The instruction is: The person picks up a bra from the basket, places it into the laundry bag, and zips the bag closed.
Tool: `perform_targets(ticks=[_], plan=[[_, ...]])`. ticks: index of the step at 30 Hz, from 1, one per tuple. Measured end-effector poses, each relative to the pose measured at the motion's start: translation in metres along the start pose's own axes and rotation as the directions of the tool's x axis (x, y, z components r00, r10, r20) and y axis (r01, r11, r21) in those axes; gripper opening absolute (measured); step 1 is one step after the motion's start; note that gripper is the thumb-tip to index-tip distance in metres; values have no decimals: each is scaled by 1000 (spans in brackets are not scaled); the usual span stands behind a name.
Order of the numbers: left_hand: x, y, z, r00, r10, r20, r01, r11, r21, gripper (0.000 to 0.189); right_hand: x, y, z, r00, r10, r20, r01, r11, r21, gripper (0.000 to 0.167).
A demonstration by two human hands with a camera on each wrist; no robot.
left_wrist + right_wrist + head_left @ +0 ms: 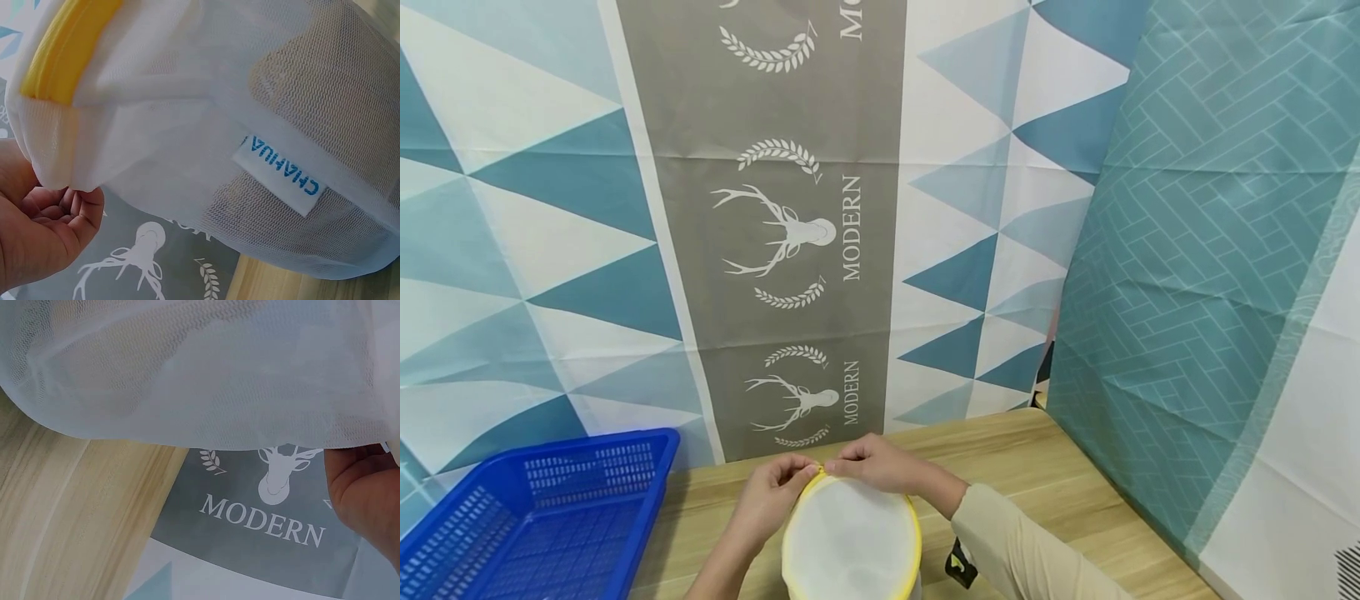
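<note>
A white mesh laundry bag [853,533] stands on the table in front of me, its round top edged by a yellow zipper [917,533]. At the far side of that edge, my left hand [769,498] pinches the zipper with thumb and forefinger. Close beside it, my right hand [883,465] pinches the same edge, so the fingertips of both hands nearly meet. The left wrist view shows the bag's side with a white "CHAHUA" label [280,176] and the yellow zipper band [70,50]. In the right wrist view the mesh partly covers the right hand's fingers [359,465].
To the left sits a blue plastic basket [653,508] with slotted walls. A small black-and-yellow object [959,567] lies by the right sleeve [1026,546]. The wooden table [1022,450] ends at a patterned wall cloth [790,250]; a teal cloth [1195,275] hangs at the right.
</note>
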State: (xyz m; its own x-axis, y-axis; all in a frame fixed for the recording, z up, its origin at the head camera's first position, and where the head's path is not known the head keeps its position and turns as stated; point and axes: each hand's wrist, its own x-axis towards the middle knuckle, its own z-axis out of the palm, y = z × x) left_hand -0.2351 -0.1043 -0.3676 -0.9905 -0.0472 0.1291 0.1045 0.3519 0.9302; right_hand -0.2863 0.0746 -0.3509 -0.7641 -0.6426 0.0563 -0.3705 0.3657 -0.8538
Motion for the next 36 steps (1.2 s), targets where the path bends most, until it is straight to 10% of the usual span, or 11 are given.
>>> perform_targets(ticks=[36], plan=[[0,1,1,1000,-4,5,4,1000,10,16,-4,3,-3,1000,19,13,-19,999,30,26]])
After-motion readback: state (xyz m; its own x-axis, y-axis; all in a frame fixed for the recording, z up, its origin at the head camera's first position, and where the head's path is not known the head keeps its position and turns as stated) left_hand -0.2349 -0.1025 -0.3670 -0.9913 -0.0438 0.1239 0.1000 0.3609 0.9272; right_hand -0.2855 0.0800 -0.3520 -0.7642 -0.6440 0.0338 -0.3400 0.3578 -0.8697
